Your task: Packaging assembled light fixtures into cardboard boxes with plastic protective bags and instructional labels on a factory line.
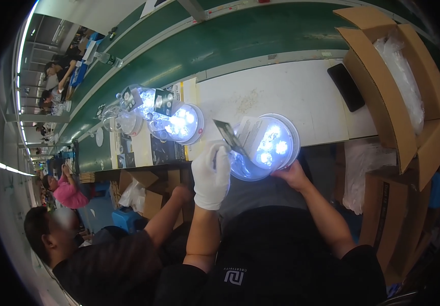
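A clear, rounded lamp (280,148) with a disc-shaped base and several glowing white lights is tilted in front of me, over the bench's near edge. My bare right hand (292,176) grips its rim from below on the right. Closed at the lamp's left end is my left hand (210,176), in a white glove; what its fingertips pinch is hidden. A dark green tag (225,133) sticks up right beside those fingers. Behind the tag, a pale printed sheet (250,133) lies against the lamp.
More clear lamps (181,122), some lit and tagged, stand left on flat printed cartons (192,94). A black phone (346,86) lies right, next to an open cardboard box (408,148) holding clear plastic bags (401,76). Close on my left sits a co-worker (102,255). Beyond runs a green surface (260,38).
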`<action>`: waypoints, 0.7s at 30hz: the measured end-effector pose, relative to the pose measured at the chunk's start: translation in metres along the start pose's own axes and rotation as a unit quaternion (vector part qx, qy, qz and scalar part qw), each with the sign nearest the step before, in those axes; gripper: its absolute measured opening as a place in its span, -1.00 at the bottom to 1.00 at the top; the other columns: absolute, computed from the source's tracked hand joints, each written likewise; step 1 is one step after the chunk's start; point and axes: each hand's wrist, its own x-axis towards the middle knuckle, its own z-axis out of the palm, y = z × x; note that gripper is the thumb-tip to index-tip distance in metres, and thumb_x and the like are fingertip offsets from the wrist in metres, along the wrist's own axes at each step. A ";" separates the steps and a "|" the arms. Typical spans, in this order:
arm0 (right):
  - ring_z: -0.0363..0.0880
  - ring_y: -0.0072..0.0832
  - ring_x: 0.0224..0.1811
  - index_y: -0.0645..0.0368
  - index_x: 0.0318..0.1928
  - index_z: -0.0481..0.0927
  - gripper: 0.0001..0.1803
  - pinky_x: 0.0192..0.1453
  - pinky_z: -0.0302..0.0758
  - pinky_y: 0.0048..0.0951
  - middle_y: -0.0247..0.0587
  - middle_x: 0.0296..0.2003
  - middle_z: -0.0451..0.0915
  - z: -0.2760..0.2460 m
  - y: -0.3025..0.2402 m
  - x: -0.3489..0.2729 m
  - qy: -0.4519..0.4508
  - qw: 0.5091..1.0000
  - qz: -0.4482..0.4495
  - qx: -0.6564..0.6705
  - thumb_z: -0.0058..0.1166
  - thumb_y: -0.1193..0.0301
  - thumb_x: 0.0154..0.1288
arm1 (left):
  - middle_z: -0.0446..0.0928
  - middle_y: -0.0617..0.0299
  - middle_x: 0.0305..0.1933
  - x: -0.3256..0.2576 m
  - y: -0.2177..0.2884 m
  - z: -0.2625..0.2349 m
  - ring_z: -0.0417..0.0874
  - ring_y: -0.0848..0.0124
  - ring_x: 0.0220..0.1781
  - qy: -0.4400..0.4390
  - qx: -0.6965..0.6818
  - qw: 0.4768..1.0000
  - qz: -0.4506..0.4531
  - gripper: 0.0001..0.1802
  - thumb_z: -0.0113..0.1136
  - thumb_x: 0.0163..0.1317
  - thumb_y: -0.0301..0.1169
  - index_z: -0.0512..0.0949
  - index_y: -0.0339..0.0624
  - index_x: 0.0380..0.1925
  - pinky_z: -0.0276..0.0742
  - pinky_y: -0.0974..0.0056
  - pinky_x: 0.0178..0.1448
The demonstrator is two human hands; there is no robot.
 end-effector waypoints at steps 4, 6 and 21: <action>0.64 -0.52 0.00 0.29 0.05 0.61 -0.54 0.14 0.55 -0.43 -0.23 -0.07 0.71 -0.001 -0.002 0.005 -0.001 1.000 -0.007 -0.018 0.45 0.58 0.12 | 0.58 0.00 -0.43 -0.005 -0.018 0.003 0.64 0.17 -0.46 0.031 -0.001 0.999 -0.034 -0.79 0.00 0.42 -0.45 0.58 -0.36 -0.29 0.50 0.21 -0.31; 0.64 -0.52 0.00 0.28 0.05 0.61 -0.54 0.13 0.56 -0.42 -0.24 -0.07 0.71 0.002 -0.003 0.008 -0.003 1.000 -0.006 -0.028 0.45 0.58 0.12 | 0.58 0.00 -0.44 -0.006 -0.020 0.001 0.64 0.16 -0.47 0.053 -0.002 0.998 -0.035 -0.78 -0.01 0.42 -0.45 0.58 -0.36 -0.30 0.49 0.20 -0.33; 0.58 -0.13 0.24 0.24 0.43 0.19 -0.45 0.14 0.66 -0.05 0.02 0.28 0.48 0.000 0.014 0.019 -0.012 0.988 0.100 0.117 -0.01 0.43 0.54 | 0.61 0.06 -0.48 0.070 -0.020 0.060 0.64 0.05 -0.51 0.051 0.157 0.980 0.116 -0.78 0.21 0.33 -0.25 0.54 -0.14 -0.18 0.51 0.03 -0.43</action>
